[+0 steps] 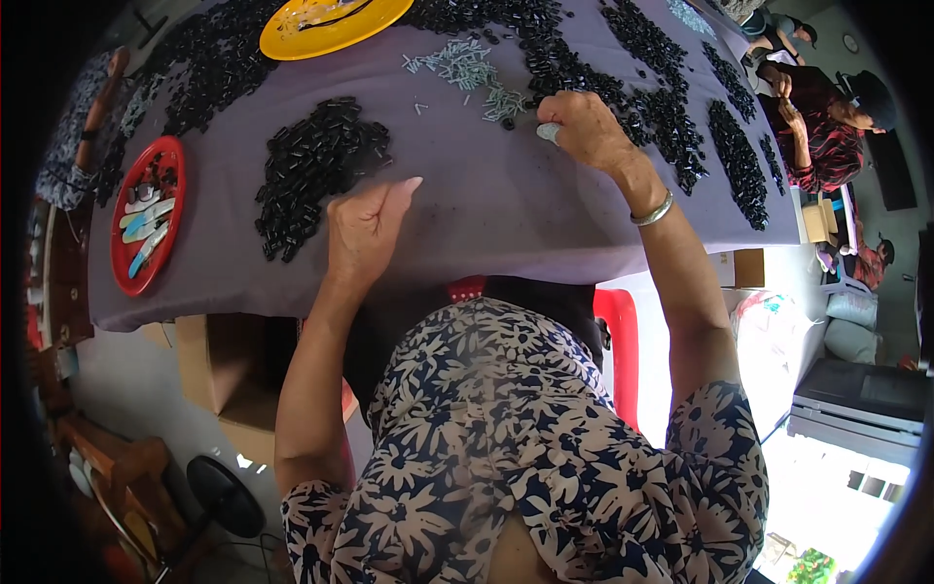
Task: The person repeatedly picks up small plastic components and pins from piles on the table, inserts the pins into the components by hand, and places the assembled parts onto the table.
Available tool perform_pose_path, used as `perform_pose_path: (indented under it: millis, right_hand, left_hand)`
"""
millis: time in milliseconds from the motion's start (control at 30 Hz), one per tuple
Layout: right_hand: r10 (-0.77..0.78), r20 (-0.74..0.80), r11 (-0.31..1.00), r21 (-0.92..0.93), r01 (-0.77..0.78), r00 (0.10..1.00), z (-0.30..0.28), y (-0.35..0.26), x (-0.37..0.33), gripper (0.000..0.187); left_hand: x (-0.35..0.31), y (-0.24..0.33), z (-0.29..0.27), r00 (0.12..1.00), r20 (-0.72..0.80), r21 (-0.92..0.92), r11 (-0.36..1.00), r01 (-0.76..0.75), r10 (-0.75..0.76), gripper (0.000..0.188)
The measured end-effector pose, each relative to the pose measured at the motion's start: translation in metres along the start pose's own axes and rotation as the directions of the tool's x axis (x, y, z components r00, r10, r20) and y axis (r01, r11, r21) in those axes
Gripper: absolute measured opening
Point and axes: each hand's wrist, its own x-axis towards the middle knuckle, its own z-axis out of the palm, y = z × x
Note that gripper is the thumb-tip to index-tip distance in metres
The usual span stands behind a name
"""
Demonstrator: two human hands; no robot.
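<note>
My left hand is closed above the table, its thumb stretched out to the right. Beside it lies a heap of short black cylindrical pieces. The curled fingers hide whatever may be inside. Farther right, my right hand is also closed, with a metal bangle on its wrist. Something pale shows at its thumb; I cannot tell whether it is a cover or a held piece. Just left of this hand, small light grey-green pins lie scattered beside the black pieces.
A grey cloth covers the table. A red plate with knives sits at the left, a yellow plate at the far side. More black pieces spread toward the right edge. Another person works at the right; a person's arm shows far left.
</note>
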Motion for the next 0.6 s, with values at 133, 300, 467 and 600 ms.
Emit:
perform_pose_path:
  millis: [133,300,467,600]
  right_hand:
    - [-0.019,-0.004,0.984,0.178,0.02,1.0,-0.006,-0.003,0.001,0.007]
    - [-0.287,-0.218,0.937,0.137,0.32,0.933,-0.008,-0.02,-0.002,0.009]
    - [-0.168,-0.23,0.859,0.443,0.256,0.959,0.005,-0.075,-0.026,0.014]
    - [-0.268,-0.255,0.777,0.514,0.365,0.929,0.016,-0.107,-0.045,0.015]
  left_hand:
    - [-0.003,0.007,0.0,0.999,0.033,0.071,0.997,-0.009,0.007,0.033]
    - [-0.004,0.003,0.006,0.998,0.045,0.07,0.996,-0.047,0.044,0.018]
    - [-0.007,0.011,0.014,0.995,0.076,-0.036,0.998,-0.056,0.059,0.025]
    - [-0.008,0.014,0.017,0.992,0.128,-0.232,0.973,0.025,0.005,0.03]
